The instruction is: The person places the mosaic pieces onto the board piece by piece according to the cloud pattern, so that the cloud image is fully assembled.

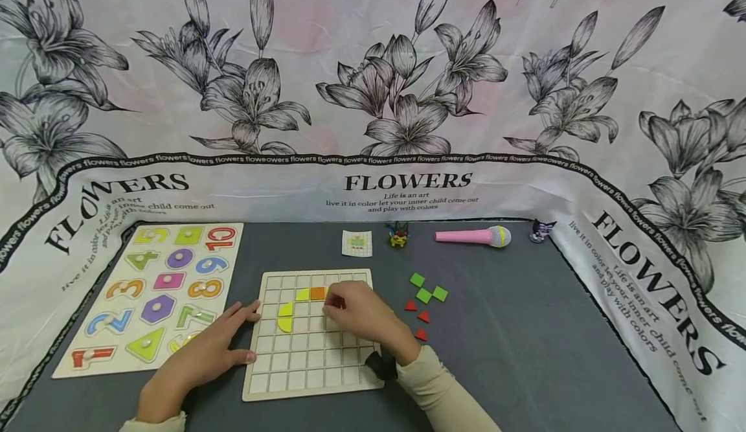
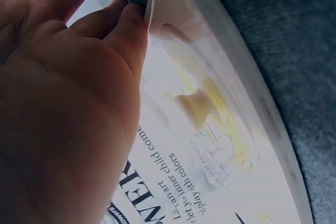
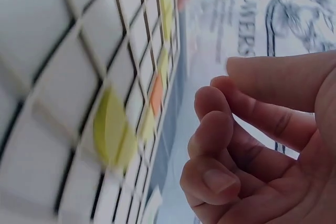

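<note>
A pale wooden grid board (image 1: 311,380) lies in the middle of the table. On it are yellow rounded pieces (image 1: 285,324), a yellow piece (image 1: 303,295) and an orange square (image 1: 317,293). My right hand (image 1: 361,315) is over the board's upper right part, fingers loosely bent. In the right wrist view nothing shows between its thumb and fingertips; a yellow piece (image 3: 113,129) lies on the grid nearby. My left hand (image 1: 212,348) rests at the board's left edge, fingers spread, with fingertips and thumb touching the rim.
Left of the board lies a number-and-shape puzzle (image 1: 192,270) with knobs. Green squares (image 1: 424,296) and red triangles (image 1: 423,317) lie to the right. Along the back are a small pattern card (image 1: 357,243), a toy figure (image 1: 399,234), a pink microphone (image 1: 466,236) and another small figure (image 1: 541,230).
</note>
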Action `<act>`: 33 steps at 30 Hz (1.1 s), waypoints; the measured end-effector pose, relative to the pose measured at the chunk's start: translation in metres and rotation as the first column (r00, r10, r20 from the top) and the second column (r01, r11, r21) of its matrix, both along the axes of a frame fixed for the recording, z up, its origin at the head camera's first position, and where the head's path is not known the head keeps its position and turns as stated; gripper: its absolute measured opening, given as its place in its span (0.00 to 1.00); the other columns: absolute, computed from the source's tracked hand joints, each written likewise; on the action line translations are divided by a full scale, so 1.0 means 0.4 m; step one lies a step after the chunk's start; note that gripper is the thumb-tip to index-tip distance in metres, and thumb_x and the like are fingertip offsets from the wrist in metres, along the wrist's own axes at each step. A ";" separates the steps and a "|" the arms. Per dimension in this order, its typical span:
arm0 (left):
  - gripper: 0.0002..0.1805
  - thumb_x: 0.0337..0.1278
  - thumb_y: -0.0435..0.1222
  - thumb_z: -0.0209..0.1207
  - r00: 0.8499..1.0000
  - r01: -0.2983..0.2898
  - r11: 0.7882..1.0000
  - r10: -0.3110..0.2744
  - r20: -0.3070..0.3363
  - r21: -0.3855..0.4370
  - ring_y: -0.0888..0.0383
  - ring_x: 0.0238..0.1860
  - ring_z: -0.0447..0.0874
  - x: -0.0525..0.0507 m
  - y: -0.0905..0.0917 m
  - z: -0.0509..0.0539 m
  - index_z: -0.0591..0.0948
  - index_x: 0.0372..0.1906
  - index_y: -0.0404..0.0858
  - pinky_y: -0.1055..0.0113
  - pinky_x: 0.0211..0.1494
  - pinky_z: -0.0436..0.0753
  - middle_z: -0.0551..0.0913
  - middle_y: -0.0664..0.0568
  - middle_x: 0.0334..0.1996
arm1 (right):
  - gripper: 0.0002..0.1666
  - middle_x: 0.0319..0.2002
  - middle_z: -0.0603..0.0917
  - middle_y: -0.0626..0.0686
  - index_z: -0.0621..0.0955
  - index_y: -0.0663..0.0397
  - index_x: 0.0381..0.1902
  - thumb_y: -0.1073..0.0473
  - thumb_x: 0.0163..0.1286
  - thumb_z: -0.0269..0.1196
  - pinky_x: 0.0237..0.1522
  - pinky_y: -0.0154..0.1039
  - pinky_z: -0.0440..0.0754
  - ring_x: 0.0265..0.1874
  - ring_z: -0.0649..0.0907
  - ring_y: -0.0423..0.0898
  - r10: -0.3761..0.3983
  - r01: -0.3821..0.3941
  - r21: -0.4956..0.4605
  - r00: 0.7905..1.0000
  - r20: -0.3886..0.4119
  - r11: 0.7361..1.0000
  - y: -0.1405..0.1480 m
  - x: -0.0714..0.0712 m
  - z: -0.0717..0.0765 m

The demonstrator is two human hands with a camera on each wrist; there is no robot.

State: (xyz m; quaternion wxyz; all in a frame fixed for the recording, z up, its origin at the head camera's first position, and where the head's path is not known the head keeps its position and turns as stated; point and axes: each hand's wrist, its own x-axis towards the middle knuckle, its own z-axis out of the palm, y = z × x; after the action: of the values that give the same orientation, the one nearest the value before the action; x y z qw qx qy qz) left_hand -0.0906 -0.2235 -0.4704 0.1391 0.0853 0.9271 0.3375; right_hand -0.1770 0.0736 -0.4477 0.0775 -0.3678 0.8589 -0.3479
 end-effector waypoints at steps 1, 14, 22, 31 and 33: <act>0.38 0.59 0.40 0.77 1.000 0.002 1.000 -0.002 0.002 -0.002 0.25 0.81 0.51 -0.001 0.000 0.001 0.76 0.72 0.37 0.26 0.72 0.63 0.62 0.36 0.82 | 0.06 0.28 0.81 0.41 0.87 0.53 0.36 0.65 0.76 0.68 0.30 0.34 0.75 0.25 0.75 0.36 -0.009 0.009 -0.018 1.000 0.002 1.000 0.017 -0.003 0.001; 0.40 0.60 0.41 0.77 1.000 -0.004 1.000 0.004 0.013 -0.006 0.25 0.81 0.50 -0.002 -0.005 0.001 0.74 0.75 0.37 0.26 0.72 0.63 0.60 0.35 0.82 | 0.07 0.33 0.85 0.46 0.88 0.60 0.43 0.62 0.80 0.65 0.31 0.39 0.79 0.27 0.78 0.39 -0.173 0.176 -0.107 0.984 0.042 0.979 0.155 -0.050 0.011; 0.40 0.59 0.41 0.77 1.000 -0.003 1.000 0.003 0.003 -0.014 0.26 0.81 0.51 0.003 -0.004 -0.001 0.75 0.74 0.37 0.26 0.72 0.63 0.61 0.36 0.82 | 0.04 0.38 0.88 0.48 0.89 0.56 0.44 0.62 0.77 0.68 0.41 0.47 0.82 0.36 0.84 0.46 -0.364 0.368 -0.097 0.930 0.054 0.925 0.245 -0.087 0.012; 0.39 0.60 0.41 0.77 1.000 0.006 1.000 -0.006 0.011 -0.017 0.25 0.81 0.50 -0.001 -0.002 -0.002 0.75 0.74 0.37 0.26 0.72 0.62 0.61 0.35 0.82 | 0.07 0.42 0.89 0.56 0.87 0.64 0.48 0.65 0.76 0.68 0.46 0.52 0.84 0.43 0.86 0.54 -0.452 0.458 -0.060 0.888 0.087 0.887 0.337 -0.121 -0.031; 0.39 0.60 0.41 0.77 1.000 0.004 1.000 -0.003 0.009 -0.024 0.25 0.81 0.51 -0.003 -0.002 -0.001 0.75 0.74 0.37 0.26 0.72 0.63 0.61 0.35 0.82 | 0.09 0.43 0.88 0.58 0.86 0.66 0.50 0.65 0.76 0.68 0.47 0.54 0.84 0.44 0.86 0.56 -0.458 0.463 -0.040 0.884 0.095 0.885 0.350 -0.127 -0.038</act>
State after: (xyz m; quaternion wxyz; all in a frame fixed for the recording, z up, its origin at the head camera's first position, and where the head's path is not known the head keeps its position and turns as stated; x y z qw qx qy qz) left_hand -0.0918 -0.2241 -0.4708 0.1451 0.0836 0.9302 0.3266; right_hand -0.2278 0.2135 -0.4629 0.0166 -0.1408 0.9065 -0.3976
